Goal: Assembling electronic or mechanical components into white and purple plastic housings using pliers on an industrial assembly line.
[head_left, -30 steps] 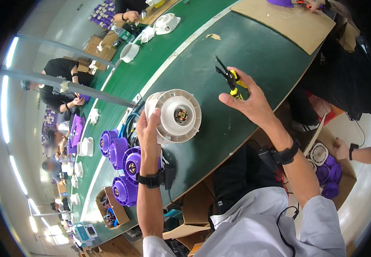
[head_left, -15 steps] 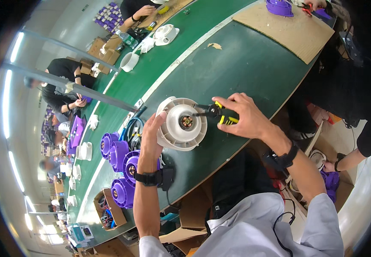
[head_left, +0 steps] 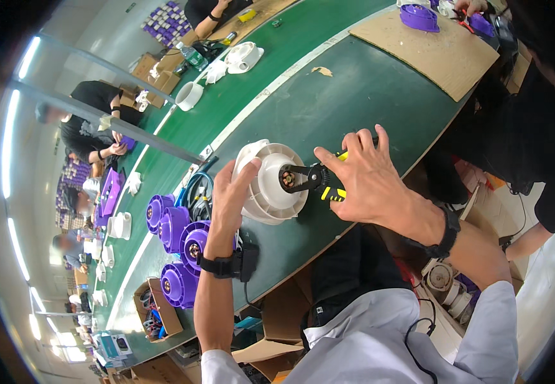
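Observation:
My left hand [head_left: 231,195] is closed on the edge of a white round plastic housing [head_left: 266,200], thumb on its front rim. The housing is held above the green table, tilted slightly to the right. Ribs run round its outer ring, and copper-coloured parts [head_left: 288,180] show in its hub opening. In my right hand [head_left: 380,176] are pliers [head_left: 316,178] with black jaws and yellow-and-black handles. The jaws are spread around the hub opening; whether they grip a part there I cannot tell. Several fingers of that hand are lifted, and the palm side is hidden.
Purple round housings [head_left: 173,228] and coiled blue cable [head_left: 202,192] lie left of my left forearm. A cardboard box of tools [head_left: 159,313] stands nearer the front edge. Cardboard [head_left: 428,54] covers the far right. White parts [head_left: 189,96] sit on the green belt, with co-workers beyond.
The plier jaws have moved from the housing's upper right side down to its hub opening and spread wider. My right fingers have lifted. The housing has turned slightly to the right.

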